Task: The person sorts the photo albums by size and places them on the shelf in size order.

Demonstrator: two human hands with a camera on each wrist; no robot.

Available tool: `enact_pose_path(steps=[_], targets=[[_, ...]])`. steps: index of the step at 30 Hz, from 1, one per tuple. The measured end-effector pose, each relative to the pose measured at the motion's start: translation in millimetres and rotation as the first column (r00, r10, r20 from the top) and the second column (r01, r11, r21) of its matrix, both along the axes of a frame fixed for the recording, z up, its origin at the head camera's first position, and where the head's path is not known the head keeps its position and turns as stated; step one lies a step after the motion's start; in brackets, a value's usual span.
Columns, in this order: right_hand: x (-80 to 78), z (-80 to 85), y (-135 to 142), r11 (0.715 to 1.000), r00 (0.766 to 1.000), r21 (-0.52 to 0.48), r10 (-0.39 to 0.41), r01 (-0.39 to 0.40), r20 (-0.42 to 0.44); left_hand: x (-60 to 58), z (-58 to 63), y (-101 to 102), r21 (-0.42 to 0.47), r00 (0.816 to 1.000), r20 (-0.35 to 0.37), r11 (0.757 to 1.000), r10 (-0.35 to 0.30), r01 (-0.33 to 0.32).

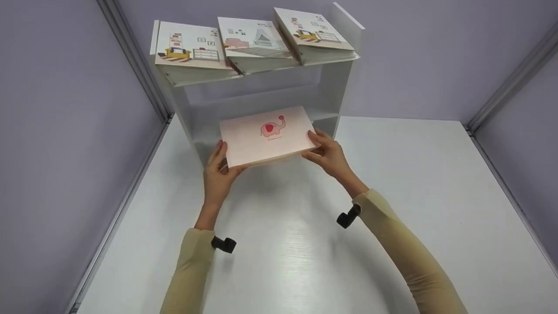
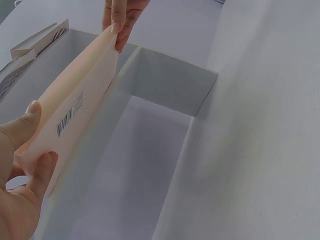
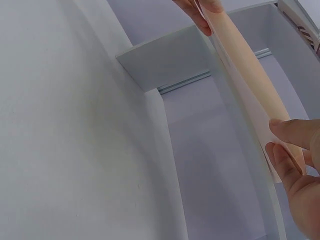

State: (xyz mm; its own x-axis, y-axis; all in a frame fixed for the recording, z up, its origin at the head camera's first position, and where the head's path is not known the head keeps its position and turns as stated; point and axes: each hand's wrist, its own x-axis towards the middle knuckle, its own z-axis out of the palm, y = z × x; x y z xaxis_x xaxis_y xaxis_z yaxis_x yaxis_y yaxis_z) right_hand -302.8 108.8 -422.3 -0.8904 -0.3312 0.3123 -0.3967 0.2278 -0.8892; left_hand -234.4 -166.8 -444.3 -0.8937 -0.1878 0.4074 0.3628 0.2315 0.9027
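Note:
A pale pink book (image 1: 244,141) with a red elephant on its cover is held between both hands in the head view. The left hand (image 1: 218,178) grips its near left corner, thumb along the front edge. At the right end, the right hand (image 1: 330,158) pinches the book between thumb and fingers. Tilted, it is at the front of the middle board of a white shelf unit (image 1: 338,83). A barcode (image 2: 70,114) shows on the book's underside in the left wrist view. In the right wrist view its page edge (image 3: 250,67) lies along the shelf board.
On the shelf unit's top lie a left box-like book (image 1: 187,43), a middle one (image 1: 253,39) and a right one (image 1: 311,30), all with printed covers. The unit stands on a white table (image 1: 414,174) against a pale purple wall (image 1: 436,56). Below the middle board is an open compartment (image 2: 135,160).

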Motion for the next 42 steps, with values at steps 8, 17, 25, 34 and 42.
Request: enact_pose_path(steps=[8, 17, 25, 34, 42], targets=[[-5.6, 1.9, -0.1, 0.999, 0.999, -0.010, 0.036, -0.035, 0.015, -13.1, -17.3, -8.5, -0.051, 0.998, 0.003, 0.997, 0.057, -0.056], [-20.3, -9.7, -5.7, 1.000, 1.000, 0.003, 0.010, -0.010, 0.009, -16.2, -20.2, -17.8, -0.133, 0.992, 0.004, 0.983, 0.126, -0.124], [-28.7, -15.4, -11.2, 0.999, 0.999, 0.043, 0.001, 0.000, -0.033, -16.2, -18.2, -22.6, -0.169, 0.987, -0.011, 0.972, 0.163, -0.163], [-33.1, -18.3, -14.8, 0.998, 1.000, 0.054, -0.008, 0.008, 0.010, -16.6, -15.8, -24.9, -0.263, 0.979, -0.043, 0.943, 0.199, -0.204], [-35.6, -13.3, -14.9, 0.991, 0.999, 0.130, -0.023, 0.026, -0.025, -18.4, -13.0, -29.4, -0.363, 0.977, -0.073, 0.907, 0.200, -0.213]])
